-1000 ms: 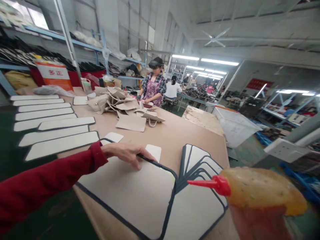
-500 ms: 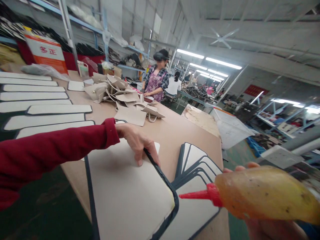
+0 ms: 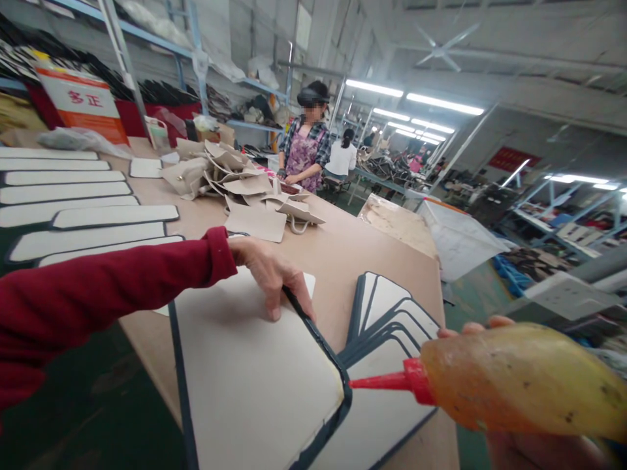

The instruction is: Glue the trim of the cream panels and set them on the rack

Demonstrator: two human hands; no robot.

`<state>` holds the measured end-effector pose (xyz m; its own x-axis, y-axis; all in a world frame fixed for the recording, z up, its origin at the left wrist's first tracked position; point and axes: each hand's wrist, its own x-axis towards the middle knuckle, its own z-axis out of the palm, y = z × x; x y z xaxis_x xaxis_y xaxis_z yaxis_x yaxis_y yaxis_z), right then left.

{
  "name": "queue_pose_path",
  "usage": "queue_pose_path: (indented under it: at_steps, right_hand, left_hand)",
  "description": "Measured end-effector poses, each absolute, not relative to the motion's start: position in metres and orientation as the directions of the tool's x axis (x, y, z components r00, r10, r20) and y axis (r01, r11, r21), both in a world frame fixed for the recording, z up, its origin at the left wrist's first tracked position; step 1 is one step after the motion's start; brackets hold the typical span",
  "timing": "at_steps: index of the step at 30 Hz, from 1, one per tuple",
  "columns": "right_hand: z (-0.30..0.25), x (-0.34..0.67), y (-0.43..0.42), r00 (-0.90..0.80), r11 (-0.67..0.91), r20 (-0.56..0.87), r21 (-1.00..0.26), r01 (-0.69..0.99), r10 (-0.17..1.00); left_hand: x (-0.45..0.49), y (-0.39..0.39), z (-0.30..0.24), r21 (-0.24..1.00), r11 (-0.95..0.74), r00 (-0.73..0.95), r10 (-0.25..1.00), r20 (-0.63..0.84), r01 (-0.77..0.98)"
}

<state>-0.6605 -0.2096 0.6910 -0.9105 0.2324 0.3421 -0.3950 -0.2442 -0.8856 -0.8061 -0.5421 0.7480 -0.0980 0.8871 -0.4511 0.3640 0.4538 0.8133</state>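
A pale panel with a dark edge lies at the front of the table. Its far right edge is pinched between the thumb and fingers of my left hand. My right hand is wrapped round a squeeze glue bottle with amber contents, which hides most of the palm. The bottle lies sideways, its red nozzle pointing left, and the tip is at the panel's dark rim near the rounded corner. Yellowish residue shows along that corner. Fanned out beneath and to the right are several similar panels.
Long pale strips with dark edges lie in rows at the left. Behind my left hand is a heap of beige cut pieces. A person in a patterned apron stands at the table's far end. The table's right edge borders a green floor.
The nozzle tip has come slightly left against the panel's rim, closing a small gap. My left hand keeps its hold. The camera view has shifted slightly.
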Motion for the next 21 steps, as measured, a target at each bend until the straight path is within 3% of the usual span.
queue_pose_path:
  at_steps: [6,14,21]
  right_hand:
    - [0.703,-0.665,-0.226,-0.868,-0.145,0.449,-0.864,-0.482,0.212]
    - [0.689,-0.656,-0.225,-0.889,-0.211,0.286,-0.902,-0.376,0.358]
    - [0.687,-0.649,-0.231,-0.842,-0.163,0.39,-0.866,-0.473,0.372]
  left_hand:
    - [-0.809,-0.546,0.745,0.841,0.452,-0.114,0.891,-0.439,0.298]
    - [-0.806,-0.553,0.743,0.855,0.426,-0.124,0.905,-0.407,0.295]
    - [-0.805,-0.559,0.737,0.85,0.434,-0.195,0.9,-0.391,0.298]
